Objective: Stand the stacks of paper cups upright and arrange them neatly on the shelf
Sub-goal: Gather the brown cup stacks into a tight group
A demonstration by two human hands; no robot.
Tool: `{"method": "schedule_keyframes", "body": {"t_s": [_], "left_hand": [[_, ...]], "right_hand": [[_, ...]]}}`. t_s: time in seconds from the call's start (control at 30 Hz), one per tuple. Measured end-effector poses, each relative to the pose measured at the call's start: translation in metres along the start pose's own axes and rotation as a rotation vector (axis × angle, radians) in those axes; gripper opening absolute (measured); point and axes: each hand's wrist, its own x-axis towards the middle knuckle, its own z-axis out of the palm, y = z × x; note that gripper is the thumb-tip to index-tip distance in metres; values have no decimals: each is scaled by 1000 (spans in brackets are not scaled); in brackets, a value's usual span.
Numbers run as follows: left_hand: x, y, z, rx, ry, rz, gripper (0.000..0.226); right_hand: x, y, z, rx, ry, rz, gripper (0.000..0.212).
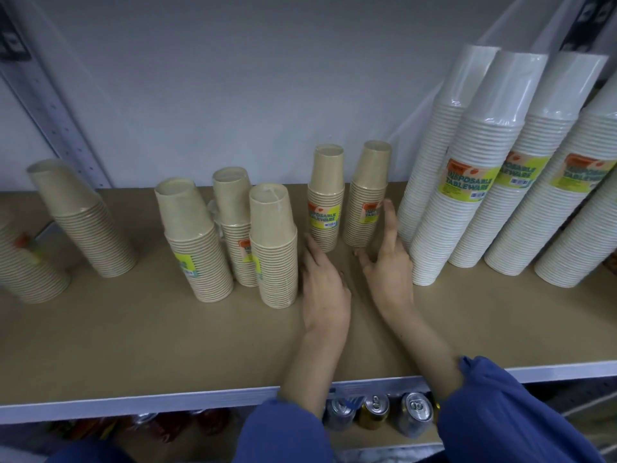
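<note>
Shelf (133,345), two brown cup stacks (325,208) just beyond both hands (325,295).

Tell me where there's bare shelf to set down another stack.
Widest: the front strip of the shelf, left of the left hand. Also the gap between the leaning brown stack and the three-stack cluster. Crowded: the white stacks at right.

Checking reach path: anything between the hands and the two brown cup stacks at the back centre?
Nothing visible. The left hand reaches the left back stack; the right hand is at the right back stack. The nearer brown stack and the white stacks only flank the hands.
</note>
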Motion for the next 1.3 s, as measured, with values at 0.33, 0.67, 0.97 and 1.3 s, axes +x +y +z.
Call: {"method": "schedule_keyframes", "body": {"t_s": [0.33, 0.67, 0.97, 1.3], "left_hand": [[-47, -52, -67, 178, -283, 439, 49], [-37, -119, -126, 184, -287, 414, 73], [-38, -123, -125, 107, -247, 299, 41], [-43, -126, -125, -27, -4, 277, 41]], "right_hand": [[-43, -25, 0, 98, -87, -39, 46], [-70, -81, 26, 262, -83, -104, 99], [-63, -88, 41, 199, -22, -181, 102], [-65, -78, 39, 328, -189, -182, 100]]}}
